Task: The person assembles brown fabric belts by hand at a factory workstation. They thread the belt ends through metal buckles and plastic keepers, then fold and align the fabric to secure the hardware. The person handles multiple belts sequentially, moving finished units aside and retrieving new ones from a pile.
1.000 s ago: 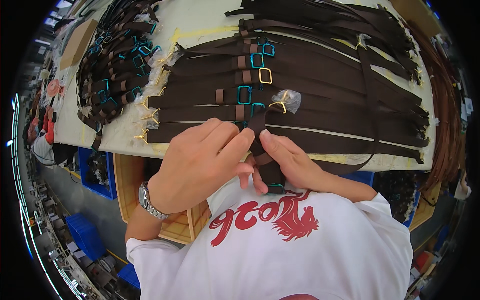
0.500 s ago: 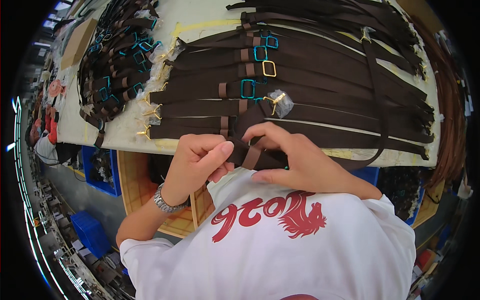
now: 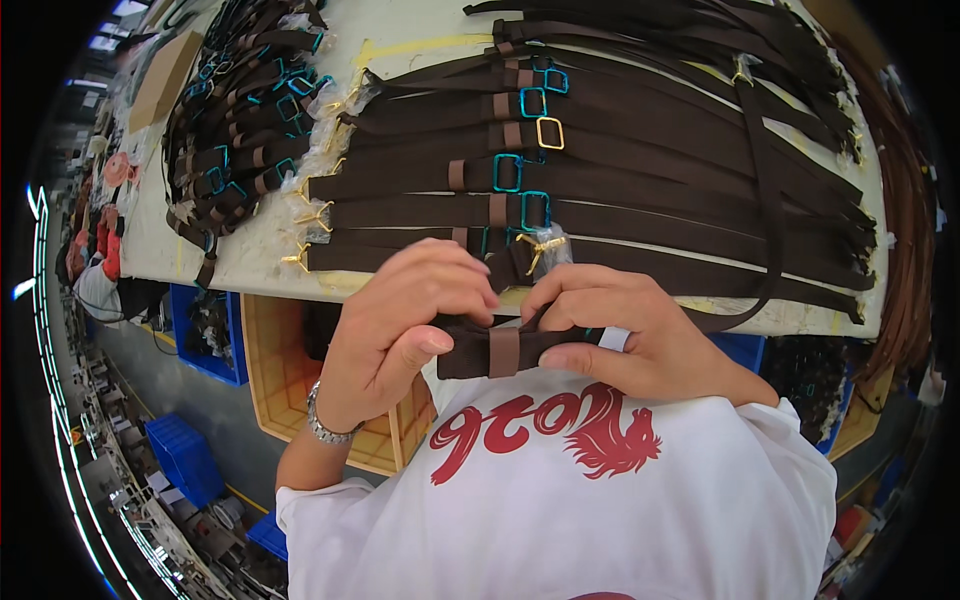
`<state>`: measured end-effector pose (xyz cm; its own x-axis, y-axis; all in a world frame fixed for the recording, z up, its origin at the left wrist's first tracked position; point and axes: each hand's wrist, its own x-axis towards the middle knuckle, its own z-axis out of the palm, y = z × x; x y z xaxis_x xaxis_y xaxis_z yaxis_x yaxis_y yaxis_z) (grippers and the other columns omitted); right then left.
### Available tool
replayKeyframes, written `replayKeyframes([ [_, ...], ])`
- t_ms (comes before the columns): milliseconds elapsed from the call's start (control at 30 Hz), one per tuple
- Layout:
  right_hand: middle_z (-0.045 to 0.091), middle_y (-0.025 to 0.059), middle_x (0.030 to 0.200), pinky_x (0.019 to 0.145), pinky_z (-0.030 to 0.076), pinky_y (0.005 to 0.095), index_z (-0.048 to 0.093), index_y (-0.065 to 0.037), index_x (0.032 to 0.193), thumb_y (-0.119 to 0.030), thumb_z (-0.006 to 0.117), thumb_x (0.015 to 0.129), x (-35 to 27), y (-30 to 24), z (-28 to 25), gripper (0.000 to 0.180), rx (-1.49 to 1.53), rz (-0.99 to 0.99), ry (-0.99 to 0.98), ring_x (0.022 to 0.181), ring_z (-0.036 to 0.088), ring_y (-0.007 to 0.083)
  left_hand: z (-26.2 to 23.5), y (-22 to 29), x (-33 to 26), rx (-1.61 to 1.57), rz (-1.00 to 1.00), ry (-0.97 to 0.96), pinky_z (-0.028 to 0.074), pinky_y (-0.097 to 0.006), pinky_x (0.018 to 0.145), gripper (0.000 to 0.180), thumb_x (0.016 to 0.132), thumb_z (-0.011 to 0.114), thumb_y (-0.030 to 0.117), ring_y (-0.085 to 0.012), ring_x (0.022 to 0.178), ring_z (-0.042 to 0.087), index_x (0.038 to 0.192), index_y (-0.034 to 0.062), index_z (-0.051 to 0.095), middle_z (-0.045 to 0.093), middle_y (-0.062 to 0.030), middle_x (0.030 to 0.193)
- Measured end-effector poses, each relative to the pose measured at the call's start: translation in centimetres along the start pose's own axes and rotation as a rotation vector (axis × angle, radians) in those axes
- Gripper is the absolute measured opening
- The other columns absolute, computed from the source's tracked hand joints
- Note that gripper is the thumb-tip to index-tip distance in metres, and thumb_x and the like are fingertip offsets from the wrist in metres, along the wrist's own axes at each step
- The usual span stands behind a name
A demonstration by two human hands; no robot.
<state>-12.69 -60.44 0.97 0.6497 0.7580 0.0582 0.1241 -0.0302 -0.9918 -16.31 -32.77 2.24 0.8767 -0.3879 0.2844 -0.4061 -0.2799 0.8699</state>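
A folded dark brown webbing strap [image 3: 462, 352] with a lighter brown keeper loop [image 3: 504, 353] is held at the table's near edge, in front of my shirt. My right hand [image 3: 625, 325] pinches its right part between thumb and fingers, and a small white band [image 3: 613, 339] shows at those fingers. My left hand [image 3: 400, 325] curls its fingers over the strap's upper left edge, with the thumb at the left end. Just beyond the hands lies a gold hook in clear plastic [image 3: 543, 250]. Fingers hide part of the strap.
Rows of brown straps [image 3: 680, 185] with teal and gold buckles cover the table [image 3: 335, 285]. A pile of buckled straps [image 3: 235, 130] lies at the left. Below the edge stand a wooden crate [image 3: 275, 370] and blue bins [image 3: 205, 335]. Brown strips [image 3: 900, 240] hang at the far right.
The strap has come nearer to me and now lies level, its loop facing me. My left hand has loosened its pinch and raised its fingers; my right hand has shifted slightly right and down.
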Motion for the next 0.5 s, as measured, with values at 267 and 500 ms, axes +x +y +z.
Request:
replayKeyframes([
  [267, 0.059, 0.0149, 0.136, 0.089, 0.056, 0.0404, 0.061, -0.001, 0.089, -0.001, 0.079, 0.091, -1.3, -0.4, -2.4, 0.018, 0.055, -0.155, -0.157, 0.106, 0.068, 0.0295, -0.3, -0.8, -2.9, -0.550, -0.263, 0.149, 0.038, -0.032, 0.054, 0.034, 0.094, 0.075, 0.003, -0.0151, 0.056, 0.044, 0.069, -0.0032, 0.054, 0.046, -0.0030, 0.061],
  [500, 0.062, 0.0183, 0.130, 0.085, 0.056, 0.0435, 0.064, -0.002, 0.090, -0.004, 0.080, 0.089, -1.6, 0.4, -2.3, 0.016, 0.047, -0.257, -0.244, 0.106, 0.066, 0.0363, -0.6, -3.0, -5.3, -0.190, -0.395, -0.102, 0.043, -0.034, 0.058, 0.029, 0.091, 0.086, 0.019, -0.0194, 0.061, 0.053, 0.083, -0.0024, 0.069, 0.058, -0.0060, 0.069],
])
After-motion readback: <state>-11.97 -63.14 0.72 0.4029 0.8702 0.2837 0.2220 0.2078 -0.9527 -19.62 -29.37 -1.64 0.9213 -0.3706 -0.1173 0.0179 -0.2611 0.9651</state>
